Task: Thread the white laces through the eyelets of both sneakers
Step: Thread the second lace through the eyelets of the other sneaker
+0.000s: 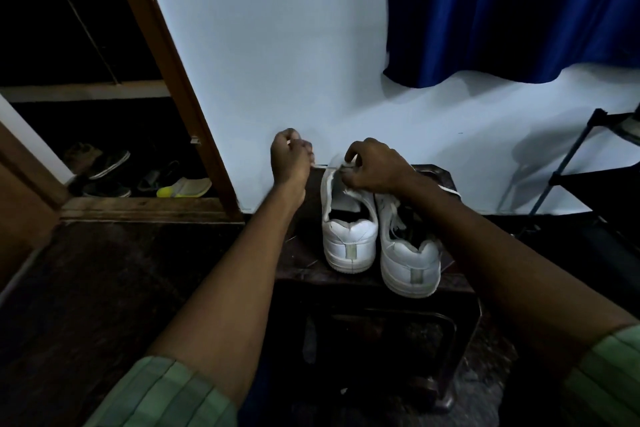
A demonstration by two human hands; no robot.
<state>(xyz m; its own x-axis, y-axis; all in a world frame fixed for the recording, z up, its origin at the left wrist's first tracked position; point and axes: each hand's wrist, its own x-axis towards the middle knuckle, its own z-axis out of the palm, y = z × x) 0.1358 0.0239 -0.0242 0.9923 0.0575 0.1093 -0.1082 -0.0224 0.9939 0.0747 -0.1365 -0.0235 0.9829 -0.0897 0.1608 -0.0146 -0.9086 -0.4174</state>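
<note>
Two white sneakers stand heels toward me on a dark stool (298,263). The left sneaker (349,236) has its tongue raised. My left hand (290,158) is up and to the left of it, closed on a white lace (320,166) that runs taut toward the shoe's front. My right hand (374,168) rests on the front of the left sneaker, fingers pinching the lace at the eyelets. The right sneaker (410,260) lies under my right forearm and has lace crossed over its tongue, with a lace end (450,190) trailing to the right.
A pale wall (277,62) stands right behind the stool. A brown door frame (180,80) opens at the left onto a dark space with several shoes (138,177) on the floor. A blue curtain (512,10) hangs at the upper right, and a black rack (585,163) stands at the right edge.
</note>
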